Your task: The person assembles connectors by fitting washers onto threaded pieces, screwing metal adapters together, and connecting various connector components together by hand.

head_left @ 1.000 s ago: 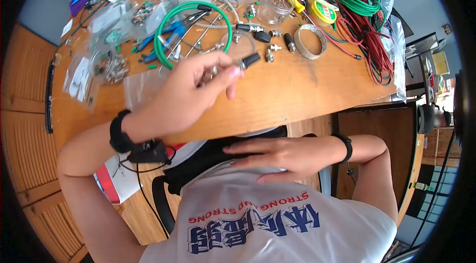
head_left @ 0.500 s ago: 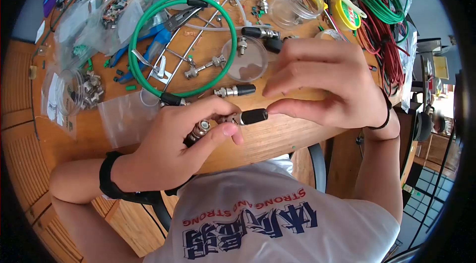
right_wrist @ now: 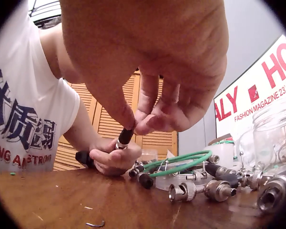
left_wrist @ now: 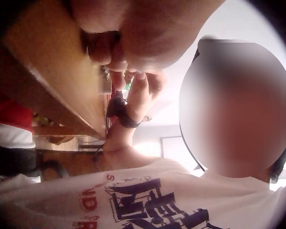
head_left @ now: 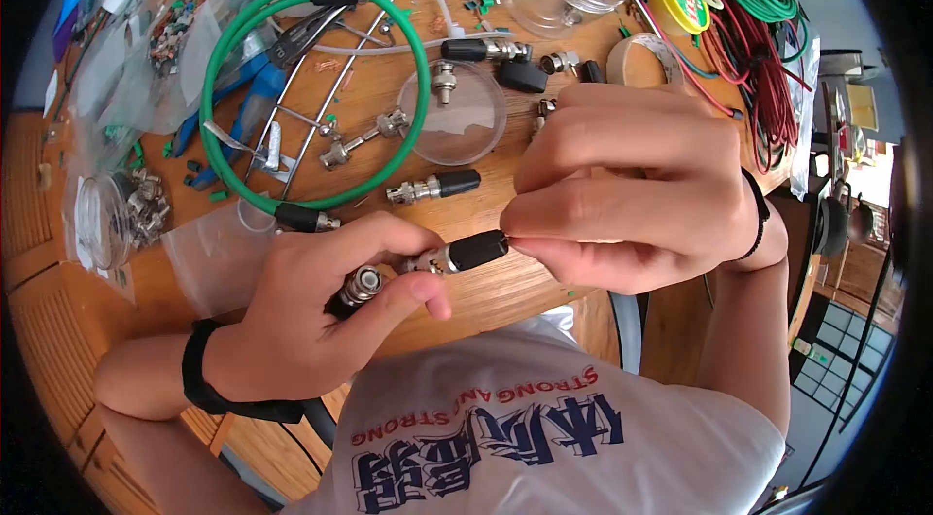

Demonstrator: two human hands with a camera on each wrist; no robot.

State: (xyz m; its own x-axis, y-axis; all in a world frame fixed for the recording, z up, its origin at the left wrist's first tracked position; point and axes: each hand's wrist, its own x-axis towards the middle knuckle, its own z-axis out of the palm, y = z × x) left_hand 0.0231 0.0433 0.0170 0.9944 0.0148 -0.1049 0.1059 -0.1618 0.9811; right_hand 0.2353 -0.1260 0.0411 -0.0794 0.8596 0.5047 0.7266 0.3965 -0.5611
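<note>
My left hand (head_left: 316, 306) holds a BNC connector (head_left: 476, 251) between thumb and fingers, its metal body in the grip and its black boot pointing right. A second BNC connector (head_left: 363, 284) is tucked in the same hand, its round metal end facing up. From the right, my right hand (head_left: 632, 185) brings thumb and forefinger together at the boot's tip, pinching it. The right wrist view shows those fingertips at the top of the tilted black boot (right_wrist: 126, 136). In the left wrist view, the left hand (left_wrist: 138, 33) hides the connectors.
A green cable loop (head_left: 420, 117) lies beyond the left hand. Another BNC connector (head_left: 433, 187) lies near a clear round lid (head_left: 476, 131). Farther back are a clear jar (head_left: 549, 5), a tape roll (head_left: 646, 53), red wire (head_left: 768, 92) and blue-handled pliers (head_left: 248, 92).
The right hand rose from the lap to the connector, and its thumb and forefinger closed at the boot's tip. The left hand moved slightly toward the body, still holding both connectors. The head view shifted.
</note>
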